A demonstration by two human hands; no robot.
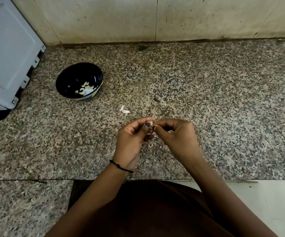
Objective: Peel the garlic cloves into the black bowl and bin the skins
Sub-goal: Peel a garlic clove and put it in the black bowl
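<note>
The person stands at a speckled granite counter, both hands raised just above its surface near the front edge; the left hand and the right hand meet fingertip to fingertip, and between them sits a small pale garlic clove, pinched from both sides. The left thumb, its nail painted dark, presses against the clove from the near side; the right hand's fingers curl in and close on it from the other; both hands are thus closed on the same clove, though how much skin remains on it is too small to tell. A thin black band circles the left wrist.

Scraps of papery skin show below and between the hands, some lying on the counter beneath them; whether any are held in the fingers cannot be told. Just beyond the hands, apart from them, a single white piece of garlic lies on the granite.

The black bowl stands well to the left and further back, upright on the counter; several pale peeled cloves lie in its bottom toward the right wall. To the left of the bowl, a pale grey appliance fills the corner; a stained tiled wall rises behind the counter.
</note>
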